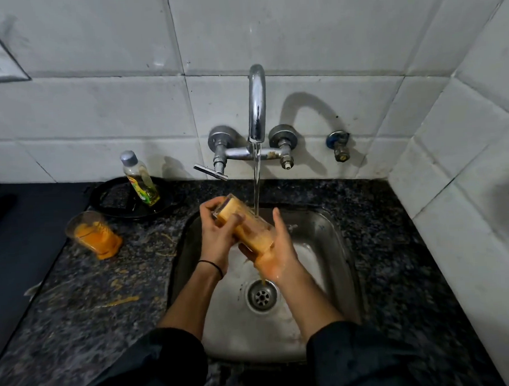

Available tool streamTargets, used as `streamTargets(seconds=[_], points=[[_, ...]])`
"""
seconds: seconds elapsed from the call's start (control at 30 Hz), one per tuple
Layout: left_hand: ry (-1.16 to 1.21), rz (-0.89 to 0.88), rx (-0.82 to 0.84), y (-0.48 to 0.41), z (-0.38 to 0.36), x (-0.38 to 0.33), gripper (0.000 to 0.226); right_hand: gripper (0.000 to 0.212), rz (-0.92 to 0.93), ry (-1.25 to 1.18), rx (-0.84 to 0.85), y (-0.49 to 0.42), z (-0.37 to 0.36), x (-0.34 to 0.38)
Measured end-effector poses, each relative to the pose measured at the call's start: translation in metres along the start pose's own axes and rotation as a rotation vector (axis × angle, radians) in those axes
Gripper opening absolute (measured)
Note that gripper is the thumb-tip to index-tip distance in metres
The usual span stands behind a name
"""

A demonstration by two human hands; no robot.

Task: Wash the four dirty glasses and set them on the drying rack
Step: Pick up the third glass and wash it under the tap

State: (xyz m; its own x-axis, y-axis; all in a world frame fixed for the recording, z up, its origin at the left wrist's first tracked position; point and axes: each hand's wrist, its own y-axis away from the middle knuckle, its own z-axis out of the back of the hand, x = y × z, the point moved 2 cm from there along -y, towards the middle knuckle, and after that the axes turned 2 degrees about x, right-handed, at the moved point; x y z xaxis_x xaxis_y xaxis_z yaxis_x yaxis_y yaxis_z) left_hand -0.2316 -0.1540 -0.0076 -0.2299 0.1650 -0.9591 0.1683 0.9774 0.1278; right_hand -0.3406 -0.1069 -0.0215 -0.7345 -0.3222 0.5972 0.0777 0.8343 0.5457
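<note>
Water (257, 178) from the tap (256, 105) hits a tilted, orange-smeared glass (250, 226) over the sink (335, 241), left hand (217, 238) and right hand (278, 257) clamped round it, a second dirty glass (93, 235) near the desk's (106, 289) left edge.

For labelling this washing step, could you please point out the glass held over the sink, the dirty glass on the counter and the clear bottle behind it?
held glass (256, 232): head view, orange-coated side wall.
counter glass (94, 236): head view, orange-stained side wall.
clear bottle (140, 181): head view, labelled body.
</note>
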Motion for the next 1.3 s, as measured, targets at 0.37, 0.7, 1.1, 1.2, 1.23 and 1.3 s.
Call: streamTargets(seconds=[0.37, 0.7, 1.1, 1.2, 1.23, 1.3], points=[[0.348, 0.826, 0.005, -0.006, 0.009, 0.047, 0.065, 0.015, 0.438, 1.721, 0.169, 0.015, -0.012, 0.023], [0.567, 0.81, 0.021, 0.001, -0.012, 0.045, 0.043, 0.016, 0.529, 2.045, 0.166, 0.027, -0.036, 0.05], [0.611, 0.806, 0.047, -0.012, -0.013, 0.036, 0.056, 0.023, 0.602, 2.304, 0.269, 0.026, -0.037, 0.056], [0.601, 0.728, 0.091, -0.016, -0.012, 0.035, 0.056, 0.043, 0.556, 2.081, 0.195, 0.024, -0.036, 0.055], [0.607, 0.7, 0.106, -0.013, -0.011, 0.034, 0.054, 0.038, 0.519, 1.909, 0.153, 0.024, -0.038, 0.055], [0.604, 0.665, 0.133, -0.011, -0.01, 0.034, 0.041, 0.02, 0.441, 1.634, 0.154, 0.018, -0.038, 0.054]])
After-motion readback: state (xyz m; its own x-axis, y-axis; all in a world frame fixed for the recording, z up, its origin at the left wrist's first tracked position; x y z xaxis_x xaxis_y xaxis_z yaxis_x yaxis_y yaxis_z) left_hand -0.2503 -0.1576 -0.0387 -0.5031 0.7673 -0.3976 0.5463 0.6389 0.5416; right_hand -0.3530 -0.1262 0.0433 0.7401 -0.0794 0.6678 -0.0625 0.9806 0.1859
